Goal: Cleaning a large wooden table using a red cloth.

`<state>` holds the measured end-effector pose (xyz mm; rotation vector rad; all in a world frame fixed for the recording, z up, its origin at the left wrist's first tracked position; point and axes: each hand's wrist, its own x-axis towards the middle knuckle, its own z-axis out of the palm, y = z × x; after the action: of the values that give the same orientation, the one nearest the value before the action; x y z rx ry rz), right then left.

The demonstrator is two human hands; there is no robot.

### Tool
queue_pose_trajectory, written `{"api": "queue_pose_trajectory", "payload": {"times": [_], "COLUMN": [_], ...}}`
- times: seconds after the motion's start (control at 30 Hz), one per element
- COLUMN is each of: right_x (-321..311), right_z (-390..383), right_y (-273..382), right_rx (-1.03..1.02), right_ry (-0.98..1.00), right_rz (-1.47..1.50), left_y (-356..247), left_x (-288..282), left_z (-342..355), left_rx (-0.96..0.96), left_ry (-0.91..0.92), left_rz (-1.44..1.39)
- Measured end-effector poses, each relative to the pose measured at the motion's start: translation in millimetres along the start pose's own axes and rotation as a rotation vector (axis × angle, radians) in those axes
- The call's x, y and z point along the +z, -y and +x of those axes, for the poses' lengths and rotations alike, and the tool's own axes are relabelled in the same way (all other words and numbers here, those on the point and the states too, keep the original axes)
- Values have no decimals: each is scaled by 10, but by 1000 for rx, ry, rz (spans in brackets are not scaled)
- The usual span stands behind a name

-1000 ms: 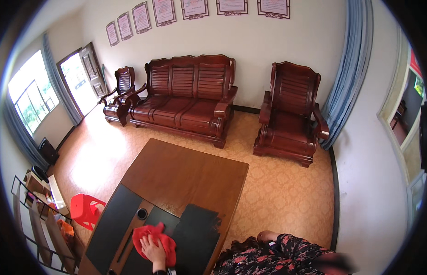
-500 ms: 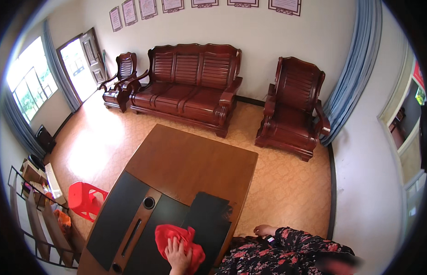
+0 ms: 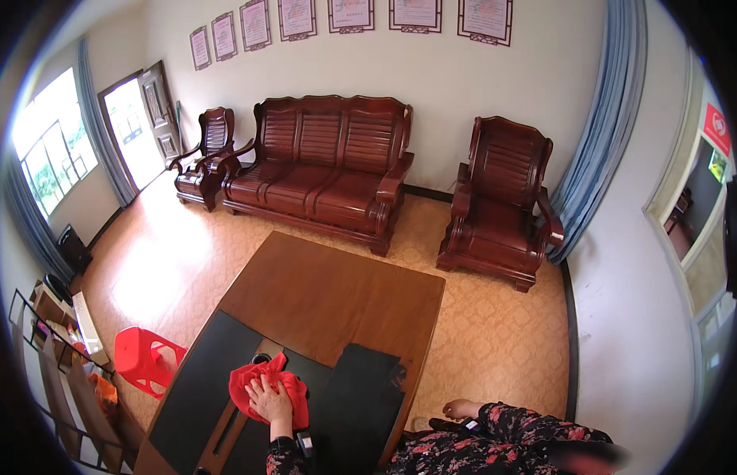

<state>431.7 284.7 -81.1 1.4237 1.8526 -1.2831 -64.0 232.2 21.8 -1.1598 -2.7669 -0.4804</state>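
Observation:
My left hand point(image 3: 272, 398) presses palm-down on a bunched red cloth point(image 3: 297, 408), its fingers spread over the folds. Under the cloth is the dark panel of a brown wooden desk point(image 3: 337, 281), beside a round black-rimmed hole point(image 3: 262, 359) in the brown strip. A black mat or sheet point(image 3: 357, 396) with a worn, uneven right edge lies right of the cloth. My right hand point(image 3: 461, 409) is beyond the desk's right edge, fingers loosely bent, and no object shows in it. Both arms wear dark floral sleeves.
A red plastic stool point(image 3: 139, 356) stands at the desk's left side. Further left is a metal-framed rack point(image 3: 68, 396) with boxes behind it. A dark red wooden sofa point(image 3: 317, 178) and an armchair point(image 3: 499, 214) face the desk from the far wall.
My left hand has slid the red cloth left and away from me, up to the round hole. My right hand stays beside the desk. The whole view has tilted up slightly.

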Motion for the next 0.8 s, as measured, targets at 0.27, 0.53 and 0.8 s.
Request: {"api": "queue_pose_trajectory", "payload": {"times": [0.27, 0.53, 0.8], "right_x": [13, -13, 154], "right_z": [-150, -8, -80], "right_y": [-32, 94, 207], "right_rx": [-105, 158, -75], "right_ry": [-7, 92, -6], "right_rz": [-77, 141, -180], "left_y": [404, 206, -151], "left_x": [-531, -160, 8], "left_z": [-1465, -692, -112], "left_rx": [694, 361, 22], "left_ry": [153, -5, 14], "left_rz": [-134, -66, -47]}}
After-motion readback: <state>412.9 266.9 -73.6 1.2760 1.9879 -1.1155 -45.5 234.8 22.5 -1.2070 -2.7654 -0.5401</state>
